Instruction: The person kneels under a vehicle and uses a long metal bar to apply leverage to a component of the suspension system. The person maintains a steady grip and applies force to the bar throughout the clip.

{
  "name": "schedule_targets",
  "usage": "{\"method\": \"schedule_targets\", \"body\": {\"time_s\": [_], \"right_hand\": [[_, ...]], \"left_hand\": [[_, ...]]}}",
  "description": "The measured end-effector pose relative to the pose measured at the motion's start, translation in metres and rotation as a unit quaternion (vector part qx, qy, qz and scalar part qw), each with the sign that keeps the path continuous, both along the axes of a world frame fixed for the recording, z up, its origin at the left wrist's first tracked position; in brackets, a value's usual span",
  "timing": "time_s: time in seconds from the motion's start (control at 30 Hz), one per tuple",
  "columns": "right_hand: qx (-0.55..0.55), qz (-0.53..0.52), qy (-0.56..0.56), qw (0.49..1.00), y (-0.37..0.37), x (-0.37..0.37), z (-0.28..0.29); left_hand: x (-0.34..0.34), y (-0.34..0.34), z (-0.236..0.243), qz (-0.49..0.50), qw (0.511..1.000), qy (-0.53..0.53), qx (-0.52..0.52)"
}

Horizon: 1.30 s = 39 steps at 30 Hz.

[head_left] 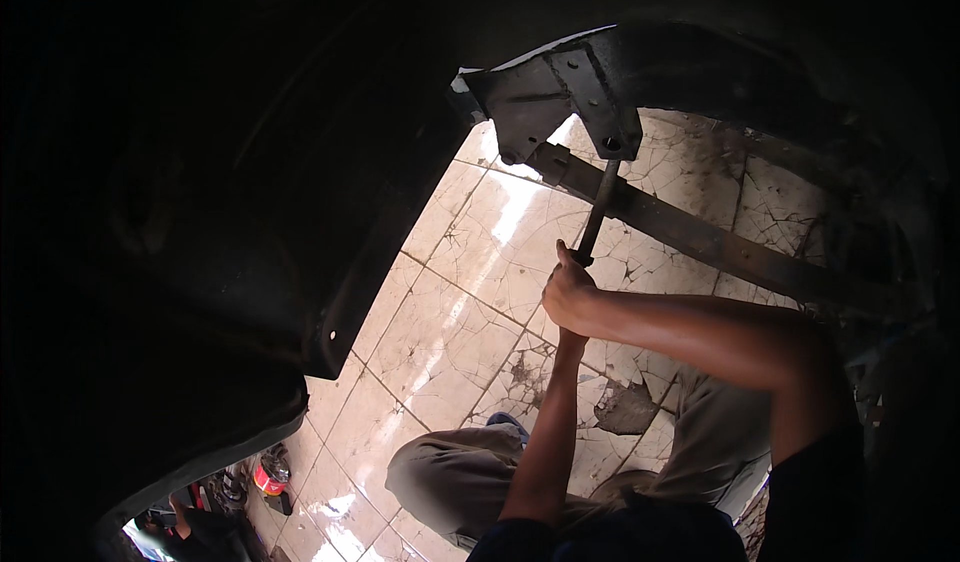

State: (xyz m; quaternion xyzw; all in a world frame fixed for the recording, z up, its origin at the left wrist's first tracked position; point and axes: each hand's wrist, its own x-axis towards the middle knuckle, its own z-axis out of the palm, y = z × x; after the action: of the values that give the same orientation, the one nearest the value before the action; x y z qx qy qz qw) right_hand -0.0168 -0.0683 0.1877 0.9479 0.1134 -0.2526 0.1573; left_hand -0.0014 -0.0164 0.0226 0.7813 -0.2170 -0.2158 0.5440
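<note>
A dark metal bar (601, 210) slants down from the drilled lower end of a steel bracket (590, 87). My right hand (570, 295) is wrapped round the bar's lower end. Just beneath and behind it is my left hand (572, 336), which meets the same end of the bar; the right hand covers most of its fingers. Behind the bar runs a long flat leaf spring (715, 240), its end close to the bracket. How the bar's upper end meets the bracket is too dark to tell.
Dark vehicle bodywork (330, 212) arches overhead and along the left. Cracked pale tiles (470, 292) cover the floor beneath, with a broken patch (626, 407) near my bent knees. A red and yellow container (268, 477) stands among parts at lower left, near another person's arm (180, 515).
</note>
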Motion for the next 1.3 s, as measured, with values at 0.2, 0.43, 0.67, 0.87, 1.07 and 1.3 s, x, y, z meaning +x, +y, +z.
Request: {"method": "schedule_targets", "body": {"time_s": [0.2,0.43,0.67,0.87,1.07,1.3], "right_hand": [[0.019,0.014,-0.032,0.999,0.005,-0.007,0.002],[0.043,-0.013,-0.049,0.998,0.001,-0.003,0.008],[0.041,-0.023,-0.041,0.998,-0.006,0.0,-0.007],[0.071,-0.048,-0.042,0.995,-0.012,0.004,-0.009],[0.034,-0.025,-0.035,0.998,-0.004,0.002,0.001],[0.029,-0.017,-0.055,0.998,-0.007,0.003,-0.016]], "left_hand": [[0.002,-0.001,-0.001,-0.002,1.0,0.002,0.002],[0.005,0.006,-0.001,0.002,1.0,-0.004,0.007],[0.004,-0.004,-0.002,-0.003,1.0,0.001,-0.006],[0.002,0.0,-0.006,0.0,1.0,0.005,-0.009],[0.0,0.002,-0.003,0.001,1.0,0.008,-0.012],[-0.001,-0.004,-0.004,-0.002,1.0,0.0,-0.012]]}}
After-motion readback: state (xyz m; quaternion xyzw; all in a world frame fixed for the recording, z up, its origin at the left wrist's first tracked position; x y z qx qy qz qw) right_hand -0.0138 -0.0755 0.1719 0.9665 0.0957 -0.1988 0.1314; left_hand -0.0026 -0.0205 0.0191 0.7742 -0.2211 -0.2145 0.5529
